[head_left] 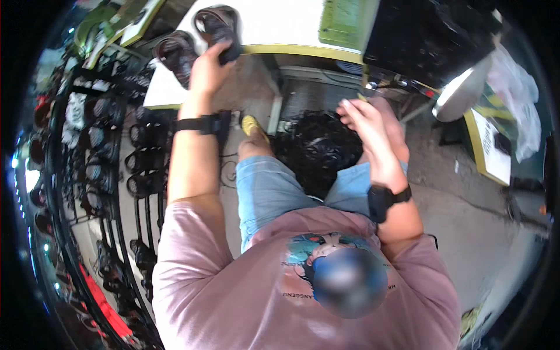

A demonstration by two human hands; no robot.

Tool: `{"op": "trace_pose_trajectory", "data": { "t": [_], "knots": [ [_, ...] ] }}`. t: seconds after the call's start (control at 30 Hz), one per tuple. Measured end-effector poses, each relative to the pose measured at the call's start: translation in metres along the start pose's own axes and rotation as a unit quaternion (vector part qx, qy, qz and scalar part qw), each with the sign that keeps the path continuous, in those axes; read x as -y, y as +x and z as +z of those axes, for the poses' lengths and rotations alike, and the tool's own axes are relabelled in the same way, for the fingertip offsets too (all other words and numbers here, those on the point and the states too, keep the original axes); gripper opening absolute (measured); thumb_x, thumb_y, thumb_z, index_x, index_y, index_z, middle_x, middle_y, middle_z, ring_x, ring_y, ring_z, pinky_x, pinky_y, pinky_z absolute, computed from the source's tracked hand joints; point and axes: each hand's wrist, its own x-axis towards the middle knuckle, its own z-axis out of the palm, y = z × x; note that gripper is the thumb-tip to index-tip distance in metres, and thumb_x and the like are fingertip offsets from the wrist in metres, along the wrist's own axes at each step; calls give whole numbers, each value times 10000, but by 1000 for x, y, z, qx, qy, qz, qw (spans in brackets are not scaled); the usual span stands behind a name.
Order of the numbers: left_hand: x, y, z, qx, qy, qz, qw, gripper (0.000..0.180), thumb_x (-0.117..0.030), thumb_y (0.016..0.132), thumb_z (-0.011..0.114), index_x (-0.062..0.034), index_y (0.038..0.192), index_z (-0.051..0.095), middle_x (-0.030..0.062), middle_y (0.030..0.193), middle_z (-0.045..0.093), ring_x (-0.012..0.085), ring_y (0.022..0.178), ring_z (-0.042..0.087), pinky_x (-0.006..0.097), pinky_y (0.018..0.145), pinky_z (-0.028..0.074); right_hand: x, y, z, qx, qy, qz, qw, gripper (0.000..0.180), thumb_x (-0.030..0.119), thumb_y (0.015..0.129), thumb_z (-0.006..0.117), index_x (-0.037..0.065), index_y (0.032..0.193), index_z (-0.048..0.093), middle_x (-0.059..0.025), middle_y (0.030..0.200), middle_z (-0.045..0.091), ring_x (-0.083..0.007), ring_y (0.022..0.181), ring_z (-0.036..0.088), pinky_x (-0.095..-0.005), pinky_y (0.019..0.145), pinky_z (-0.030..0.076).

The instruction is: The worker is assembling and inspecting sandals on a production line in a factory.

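Note:
My left hand (210,69) reaches out to the white worktable and is closed on the back end of a dark brown sandal (217,22), which is slightly blurred. Just left of it, a second dark sandal (177,53) rests at the table's edge. In front of my right knee is my right hand (368,119), its fingers drawn together. A tiny yellowish bit shows by its fingertips, too small to name.
The white worktable (280,23) has a yellow edge and carries a green tray (344,22). Black scraps (321,143) are heaped between my legs. Shoe racks (108,151) line the left. A round-headed lamp or disc (461,96) and a clear plastic bag (516,99) are at the right.

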Motion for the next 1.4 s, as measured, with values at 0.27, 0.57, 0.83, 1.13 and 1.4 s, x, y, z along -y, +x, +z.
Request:
{"op": "trace_pose_trajectory", "data": {
  "t": [0.27,0.57,0.83,1.13,1.4],
  "knots": [
    [46,42,-4,-138,-2,-392,910,847,-496,606,804,120,1133,559,227,1132,608,264,1061,593,324,927,442,14,24,7,-47,7,20,999,150,201,850,658,54,872,633,-21,786,656,-74,651,571,-198,585,421],
    [103,120,34,74,28,-394,916,781,-587,721,564,-167,1367,436,184,1429,358,356,1357,249,455,1077,251,19,40,69,-29,-300,-247,921,122,140,804,674,33,823,621,-78,728,641,-164,632,618,-278,599,489],
    [36,-2,-18,34,-117,-157,980,238,-238,750,681,-49,895,659,186,843,634,343,867,614,392,727,483,47,67,116,-24,-345,-341,874,154,70,782,684,38,926,642,-42,773,637,-116,624,555,-249,593,461],
    [90,-391,35,47,-336,-530,777,224,-104,812,577,3,1005,615,185,966,646,330,923,623,381,780,471,45,160,280,112,-462,-560,679,324,298,803,670,55,1012,621,-117,1030,622,-306,934,569,-394,815,442],
    [262,-527,206,101,-34,-770,629,432,-311,806,597,78,993,606,295,1021,609,408,1012,580,425,900,449,47,186,318,208,-472,-536,668,475,220,791,670,28,1207,541,-165,1193,570,-310,1086,551,-364,947,405]
  ]
}}
